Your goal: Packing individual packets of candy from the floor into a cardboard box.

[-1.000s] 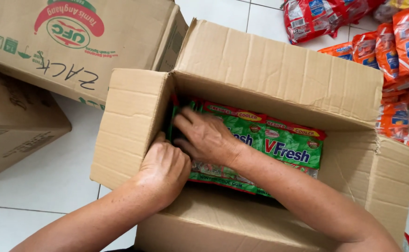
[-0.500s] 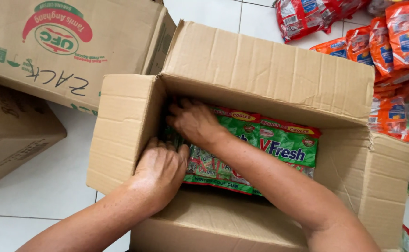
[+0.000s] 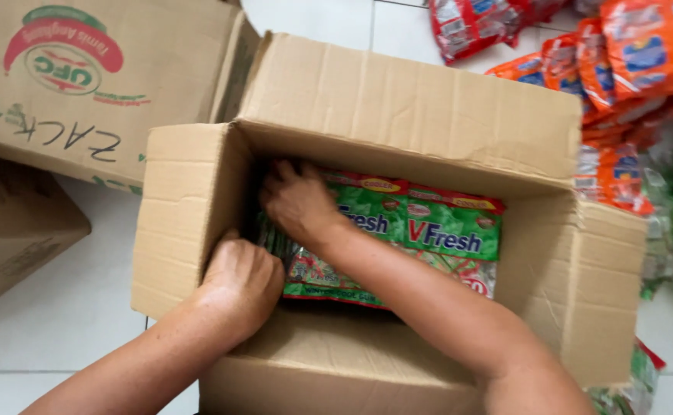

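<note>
While orange packets [image 3: 628, 69] lie at two o'clock, the green sachet pack [image 3: 428, 230], long axis nine-to-three, fills the open box [image 3: 405, 115], right hand [image 3: 298, 201] spread flat on it, left hand [image 3: 242, 283] curled gripping its nine o'clock end.

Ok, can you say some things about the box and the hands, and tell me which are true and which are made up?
1. Both hands are inside the open cardboard box. True.
2. The packets in the box are blue. False: they are green.
3. The right hand presses on the green packets. True.
4. The left hand holds a red packet above the box. False: it is down at the box's left side.
5. Orange packets lie outside the box. True.
</note>
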